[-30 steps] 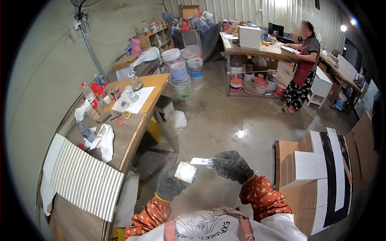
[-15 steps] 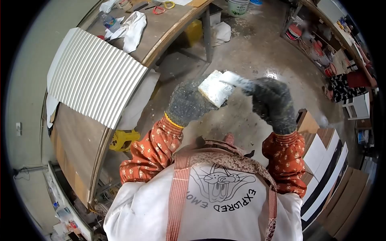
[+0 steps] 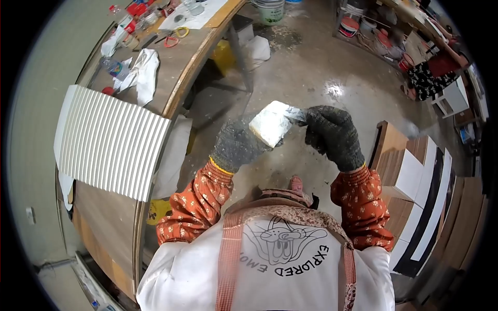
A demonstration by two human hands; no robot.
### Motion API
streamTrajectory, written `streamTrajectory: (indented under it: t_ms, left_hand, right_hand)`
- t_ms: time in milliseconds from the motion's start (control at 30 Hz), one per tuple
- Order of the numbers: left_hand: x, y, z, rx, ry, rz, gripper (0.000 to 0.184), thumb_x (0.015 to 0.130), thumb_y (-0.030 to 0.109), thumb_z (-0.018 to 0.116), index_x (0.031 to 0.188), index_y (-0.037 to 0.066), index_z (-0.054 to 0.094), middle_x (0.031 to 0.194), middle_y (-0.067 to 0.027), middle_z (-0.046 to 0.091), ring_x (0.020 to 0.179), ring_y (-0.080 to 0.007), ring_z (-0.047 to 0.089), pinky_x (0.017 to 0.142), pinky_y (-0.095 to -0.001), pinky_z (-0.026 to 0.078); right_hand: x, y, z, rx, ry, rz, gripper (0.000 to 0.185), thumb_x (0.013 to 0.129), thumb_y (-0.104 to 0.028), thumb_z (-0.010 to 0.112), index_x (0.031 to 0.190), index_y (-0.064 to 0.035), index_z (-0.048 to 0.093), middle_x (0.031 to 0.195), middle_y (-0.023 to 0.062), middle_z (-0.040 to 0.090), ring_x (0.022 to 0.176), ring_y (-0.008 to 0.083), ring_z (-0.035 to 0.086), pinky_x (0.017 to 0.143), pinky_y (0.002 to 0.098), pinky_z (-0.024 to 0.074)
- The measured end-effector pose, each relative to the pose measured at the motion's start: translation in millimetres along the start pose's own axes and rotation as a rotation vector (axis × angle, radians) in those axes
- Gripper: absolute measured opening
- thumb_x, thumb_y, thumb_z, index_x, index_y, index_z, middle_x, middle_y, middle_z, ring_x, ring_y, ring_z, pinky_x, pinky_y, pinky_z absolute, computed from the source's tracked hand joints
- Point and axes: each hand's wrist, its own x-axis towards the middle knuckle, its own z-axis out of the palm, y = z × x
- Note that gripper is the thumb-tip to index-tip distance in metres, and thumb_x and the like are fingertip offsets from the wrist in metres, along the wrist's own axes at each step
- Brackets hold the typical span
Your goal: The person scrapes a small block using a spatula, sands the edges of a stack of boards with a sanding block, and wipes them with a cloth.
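Note:
My left hand, in a dark grey work glove, is closed around a small block whose upper face is thickly coated in white paste. Its tan edge shows along the lower left. A similar glove covers my right hand, which grips a small scraper. The scraper's whitish blade reaches the right corner of the coated block; its handle is hidden in the fingers. Both hands are held above the floor, in front of my chest.
A ridged white panel lies on the workbench at left. A white cloth, a bottle and scissors are farther along it. Stacked boards stand at right. Another person is at the far right.
The scraper has moved back toward the block's right corner, and my right hand sits slightly lower and left. The camera view has shifted, showing more of the bench's far end.

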Motion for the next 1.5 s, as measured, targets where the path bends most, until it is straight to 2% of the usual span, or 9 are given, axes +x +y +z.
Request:
streamTrajectory:
  t_ms: [67, 267, 333, 433, 567, 667, 700, 867, 1500]
  left_hand:
    - [4, -12, 15, -0.538, -0.089, -0.145, 0.048, 0.091, 0.035, 0.046, 0.127, 0.003, 0.048, 0.126, -0.0169, 0.054, 0.109, -0.0319, 0.055, 0.091, -0.0443, 0.043]
    - [23, -12, 32, -0.684, -0.089, -0.161, 0.052, 0.095, 0.033, 0.038, 0.133, -0.003, 0.039, 0.131, -0.0236, 0.047, 0.115, -0.0361, 0.05, 0.1, -0.0487, 0.039]
    - [34, 0, 35, -0.727, -0.01, -0.133, 0.051, 0.095, 0.031, 0.039, 0.133, -0.003, 0.039, 0.131, -0.0241, 0.047, 0.114, -0.0349, 0.05, 0.1, -0.0466, 0.039]
    - [49, 12, 43, -0.689, 0.069, -0.096, 0.045, 0.095, 0.027, 0.044, 0.129, -0.003, 0.043, 0.126, -0.0226, 0.051, 0.11, -0.0334, 0.054, 0.094, -0.0434, 0.043]
    - [75, 38, 58, -0.622, 0.161, -0.048, 0.038, 0.094, 0.02, 0.051, 0.123, -0.003, 0.05, 0.12, -0.0202, 0.057, 0.103, -0.0319, 0.059, 0.086, -0.0396, 0.049]
    - [99, 73, 66, -1.461, 0.308, -0.061, 0.033, 0.093, 0.023, 0.054, 0.114, -0.003, 0.057, 0.108, -0.0157, 0.064, 0.096, -0.0275, 0.063, 0.082, -0.0367, 0.051]
    - [107, 82, 68, -1.168, 0.379, -0.087, 0.033, 0.093, 0.024, 0.054, 0.111, -0.003, 0.058, 0.105, -0.0145, 0.065, 0.095, -0.0252, 0.064, 0.082, -0.0353, 0.05]
    - [148, 100, 96, -1.824, 0.303, -0.164, 0.033, 0.091, 0.019, 0.056, 0.116, -0.002, 0.054, 0.106, -0.0136, 0.061, 0.102, -0.0247, 0.06, 0.086, -0.0329, 0.049]
    - [358, 70, 158, -1.657, 0.346, -0.254, 0.058, 0.071, -0.008, 0.068, 0.121, 0.005, 0.041, 0.109, -0.0077, 0.052, 0.099, -0.0191, 0.056, 0.083, -0.0325, 0.051]
  right_hand:
    - [3, -1, -6, 0.002, 0.06, -0.027, 0.02, 0.093, -0.02, 0.057, 0.096, -0.003, 0.066, 0.064, 0.0025, 0.062, 0.051, 0.0061, 0.054, 0.045, 0.0208, 0.0426]
    - [-2, 22, -8, -0.316, 0.314, -0.66, 0.015, 0.089, -0.011, 0.06, 0.1, -0.002, 0.065, 0.067, 0.0052, 0.064, 0.059, 0.0098, 0.061, 0.053, 0.0238, 0.0501]
    - [-4, 29, -15, -0.112, 0.277, -0.543, 0.016, 0.089, -0.015, 0.061, 0.101, -0.0062, 0.066, 0.073, 0.0052, 0.064, 0.061, 0.0118, 0.059, 0.054, 0.0256, 0.0486]
    - [2, 50, -31, -1.153, 0.577, -0.976, 0.017, 0.089, -0.02, 0.058, 0.103, -0.014, 0.065, 0.087, 0.0013, 0.061, 0.062, 0.0161, 0.051, 0.054, 0.0326, 0.0445]
    - [-5, 46, -55, -1.084, 0.47, -0.956, 0.022, 0.088, -0.01, 0.051, 0.108, -0.0084, 0.062, 0.093, 0.0066, 0.062, 0.071, 0.0231, 0.057, 0.066, 0.0371, 0.0489]
    - [-8, 39, -81, -1.035, 0.331, -0.902, 0.025, 0.088, -0.005, 0.045, 0.107, -0.0032, 0.061, 0.101, 0.0146, 0.062, 0.081, 0.0291, 0.06, 0.078, 0.0374, 0.0492]
    - [-7, 34, -87, -0.94, 0.3, -0.825, 0.024, 0.088, -0.005, 0.047, 0.107, -0.0047, 0.061, 0.096, 0.0134, 0.063, 0.076, 0.0285, 0.06, 0.072, 0.0373, 0.0497]
    - [-1, 42, -126, -0.897, 0.346, -0.784, 0.023, 0.087, -0.008, 0.051, 0.107, -0.0093, 0.062, 0.089, 0.0121, 0.064, 0.07, 0.0277, 0.061, 0.063, 0.0379, 0.05]
    - [127, 15, -247, -0.935, 0.449, -0.546, 0.032, 0.08, -0.003, 0.052, 0.11, -0.0077, 0.06, 0.103, 0.0125, 0.064, 0.09, 0.03, 0.063, 0.078, 0.0378, 0.0509]
